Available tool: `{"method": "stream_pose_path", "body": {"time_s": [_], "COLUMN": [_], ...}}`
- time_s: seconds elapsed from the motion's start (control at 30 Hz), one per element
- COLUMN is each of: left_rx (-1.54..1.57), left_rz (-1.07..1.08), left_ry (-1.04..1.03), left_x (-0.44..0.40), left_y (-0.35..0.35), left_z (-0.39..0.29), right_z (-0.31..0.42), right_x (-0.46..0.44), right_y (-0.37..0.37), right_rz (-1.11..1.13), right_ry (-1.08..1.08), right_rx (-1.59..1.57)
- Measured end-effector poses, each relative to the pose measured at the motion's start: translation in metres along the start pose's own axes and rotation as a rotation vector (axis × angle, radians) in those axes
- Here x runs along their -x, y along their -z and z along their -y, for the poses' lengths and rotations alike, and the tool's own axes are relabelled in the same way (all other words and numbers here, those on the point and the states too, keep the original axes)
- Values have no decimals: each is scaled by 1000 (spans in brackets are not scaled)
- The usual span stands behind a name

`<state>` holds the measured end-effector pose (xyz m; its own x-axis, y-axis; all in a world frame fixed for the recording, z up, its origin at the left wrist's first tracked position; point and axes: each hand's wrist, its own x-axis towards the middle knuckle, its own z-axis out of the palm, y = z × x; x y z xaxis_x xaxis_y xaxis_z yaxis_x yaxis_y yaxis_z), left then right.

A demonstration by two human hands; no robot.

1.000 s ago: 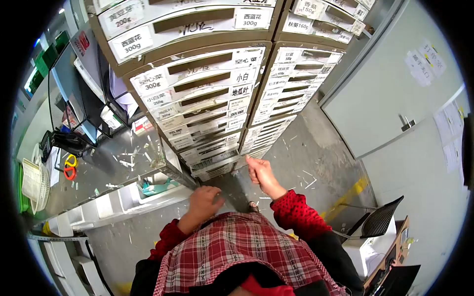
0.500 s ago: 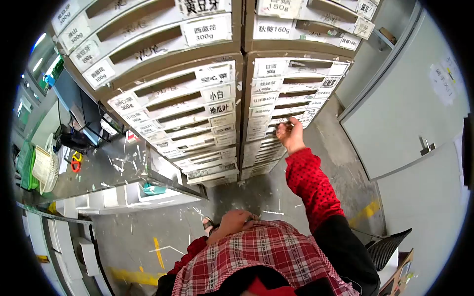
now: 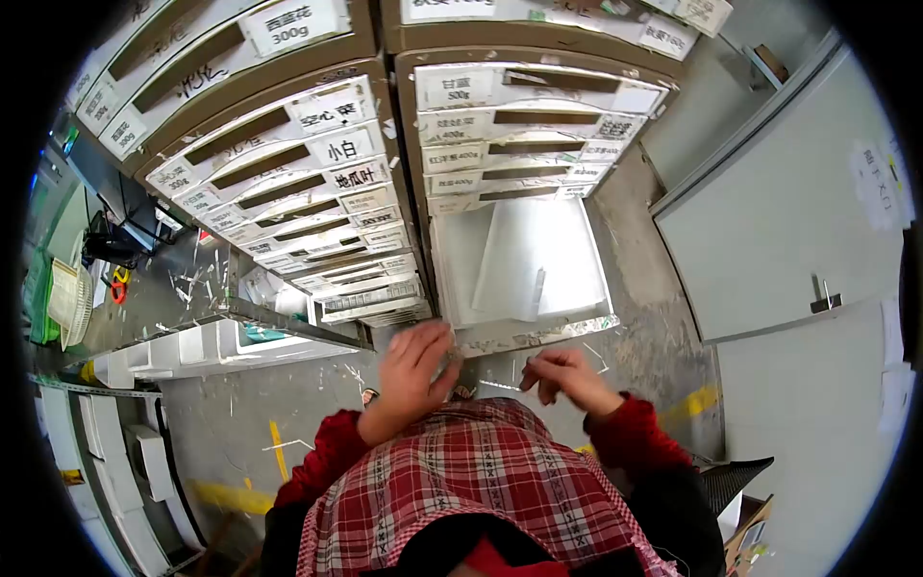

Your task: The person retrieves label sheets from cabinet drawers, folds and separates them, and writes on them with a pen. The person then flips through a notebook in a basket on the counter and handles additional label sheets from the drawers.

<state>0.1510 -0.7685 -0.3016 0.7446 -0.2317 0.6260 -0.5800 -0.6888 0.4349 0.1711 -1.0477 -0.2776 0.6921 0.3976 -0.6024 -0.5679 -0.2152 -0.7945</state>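
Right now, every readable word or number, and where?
"西蓝花 300g": upper-left drawer label
"空心菜": top right-end label, lower-left cabinet
"小白": label below it
"地瓜叶": next label down
"甘蓝 500g": top left-end label, lower-right cabinet
Too small or blurred: most other drawer labels, door papers.

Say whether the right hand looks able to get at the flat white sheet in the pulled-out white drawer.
Likely yes: the pulled-out white drawer is uncovered, and only its front rim seems to lie between the right hand and the flat white sheet.
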Motion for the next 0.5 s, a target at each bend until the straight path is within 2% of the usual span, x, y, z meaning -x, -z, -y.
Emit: {"method": "stream_pose_path", "body": {"time_s": [0.03,0.07,0.1,0.13,0.17,0.2,0.23,0.33,0.43,0.5], "left_rx": [4,-34,-75,-77,-114,-154,-160,-175,-277,-264], "left_rz": [8,64,122,132,227,319,322,565,462,433], "left_ry": [-4,-34,-68,-79,-99,-118,-126,-114,-196,-182], "left_x": [-13,-26,-37,-46,-54,-62,-68,-82,-82,-82], "left_y": [-4,-8,-12,-19,-30,-40,-50,-72,-90,-97], "left_z": [1,3,4,6,8,10,12,13,21,21], "right_z": [6,25,24,49,46,47,46,52,45,43], "right_x": [-2,-2,-20,-17,-33,-42,-51,-64,-74,-71], "right_y": [14,19,39,44,65,72,78,84,93,93], "right_rz": [-38,-224,-387,-507,-560,-534,-542,-304,-287,-263], "right_ry": [240,294,775,656,833,770,775,838,933,977], "right_rx": [113,174,616,946,1332,1517,1509,1618,1633,1632]}}
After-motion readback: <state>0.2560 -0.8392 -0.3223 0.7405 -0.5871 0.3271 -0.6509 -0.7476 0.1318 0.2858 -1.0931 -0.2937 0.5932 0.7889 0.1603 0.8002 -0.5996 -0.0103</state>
